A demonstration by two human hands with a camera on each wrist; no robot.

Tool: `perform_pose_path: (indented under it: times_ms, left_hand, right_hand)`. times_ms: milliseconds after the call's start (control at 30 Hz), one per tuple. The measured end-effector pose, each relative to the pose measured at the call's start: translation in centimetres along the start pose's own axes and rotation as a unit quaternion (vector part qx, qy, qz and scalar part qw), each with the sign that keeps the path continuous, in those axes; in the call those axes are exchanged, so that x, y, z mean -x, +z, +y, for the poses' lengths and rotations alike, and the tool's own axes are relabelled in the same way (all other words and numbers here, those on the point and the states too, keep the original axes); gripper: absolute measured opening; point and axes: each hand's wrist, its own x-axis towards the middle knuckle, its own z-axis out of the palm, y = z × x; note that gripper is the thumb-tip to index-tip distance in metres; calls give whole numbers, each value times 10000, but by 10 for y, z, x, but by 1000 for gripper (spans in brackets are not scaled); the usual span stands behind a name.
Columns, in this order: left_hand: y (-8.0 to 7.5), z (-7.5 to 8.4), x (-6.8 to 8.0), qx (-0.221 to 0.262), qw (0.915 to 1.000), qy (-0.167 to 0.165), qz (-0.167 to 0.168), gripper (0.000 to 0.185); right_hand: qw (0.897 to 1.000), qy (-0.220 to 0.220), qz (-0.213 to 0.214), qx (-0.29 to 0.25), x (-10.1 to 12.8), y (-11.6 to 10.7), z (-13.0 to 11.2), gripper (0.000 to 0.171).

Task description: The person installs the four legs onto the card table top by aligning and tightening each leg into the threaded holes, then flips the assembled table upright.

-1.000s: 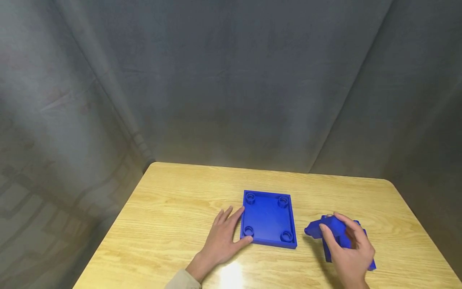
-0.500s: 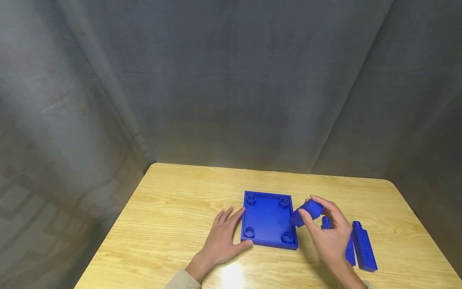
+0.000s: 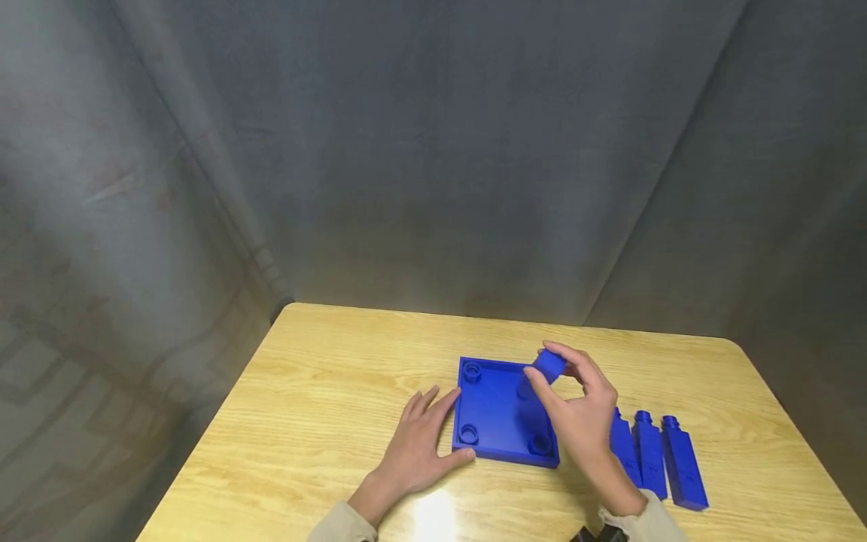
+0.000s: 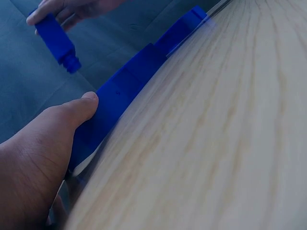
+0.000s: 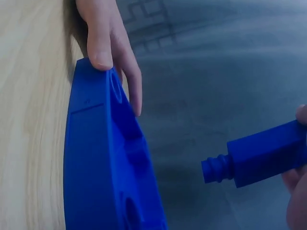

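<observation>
The left hand (image 3: 421, 444) lies flat and palm down, its fingers straight and slightly spread, the thumb (image 4: 81, 109) stretched out sideways, and its forearm runs back toward the body in a light sleeve. The right hand (image 3: 576, 410) is raised, wrist bent, its fingers and thumb curled into a pinching grip at the fingertips. Its forearm, also sleeved, comes up from the lower right.

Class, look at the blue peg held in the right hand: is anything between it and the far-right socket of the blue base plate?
Nothing visible. The right hand holds the peg just above that socket; the plate is bare there.
</observation>
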Motion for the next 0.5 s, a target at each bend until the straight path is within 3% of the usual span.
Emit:
perform_pose_path:
  times_ms: [200, 500]
  left_hand:
    - [1, -2, 2, -55, 10000, 37, 50, 101]
    - [0, -2, 0, -48, 10000, 32, 13, 100]
  right_hand:
    - [9991, -190, -74, 366, 0, 17, 13, 57]
    - [9989, -135, -276, 368, -7, 35, 16, 54]
